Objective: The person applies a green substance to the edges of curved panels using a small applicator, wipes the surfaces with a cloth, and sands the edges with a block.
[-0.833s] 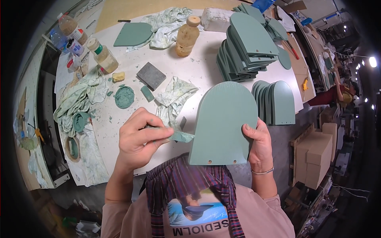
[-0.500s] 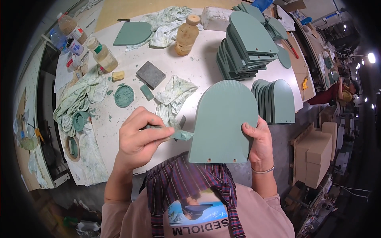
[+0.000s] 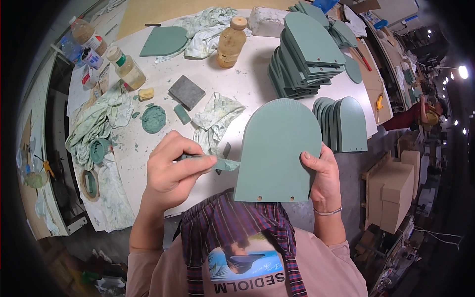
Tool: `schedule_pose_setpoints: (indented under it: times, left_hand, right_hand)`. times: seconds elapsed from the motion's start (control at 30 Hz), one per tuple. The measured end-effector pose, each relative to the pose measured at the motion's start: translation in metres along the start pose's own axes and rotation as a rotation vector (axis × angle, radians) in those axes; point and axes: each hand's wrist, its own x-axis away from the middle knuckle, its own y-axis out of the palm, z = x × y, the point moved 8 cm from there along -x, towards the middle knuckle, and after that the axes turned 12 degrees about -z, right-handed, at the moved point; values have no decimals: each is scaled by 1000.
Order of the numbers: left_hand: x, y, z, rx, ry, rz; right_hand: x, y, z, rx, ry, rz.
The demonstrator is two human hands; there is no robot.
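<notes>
Clock centred on held panel. At 9–10 o'c, green-stained rags, then round dish of green paste, set on L hand's side, prob. for easy reach. Grey block approx 10 o'c, crumpled cloth closer in, same direction; both lie loose, likely parked w/in reach. Green panel, arch-topped, is up off the table in front of the body: round end at 12, straight end w/ 2 small holes at 6, broad face up; prob. angled so its L edge faces the tool. Tall stack of panels at 12–1, offset layers; standing row of panels at 2–3, on edge, maybe to save space.

Hands: L hand, btwn 8 & 9, thumb + fingers pinched tight on a paste-smeared scraper; tip at panel's L edge, can't tell if actually touching. R hand, approx 4 o'c, clamped on panel's R edge, thumb on face, other fingers mostly hidden, presumably underneath as support.
</notes>
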Motion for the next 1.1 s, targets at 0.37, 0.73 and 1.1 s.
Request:
schedule_pose_setpoints:
  times: [0.37, 0.73, 1.1]
  left_hand:
    - [-1, -2, 6, -28, 5, 0]
    - [-2, 0, 7, -88, -1, 13]
    - [0, -2, 10, -79, 21, 2]
  right_hand:
    - [0, 0, 0, -9, -11, -7]
    - [2, 2, -4, 28, -33, 18]
    - [2, -1, -3, 30, -31, 15]
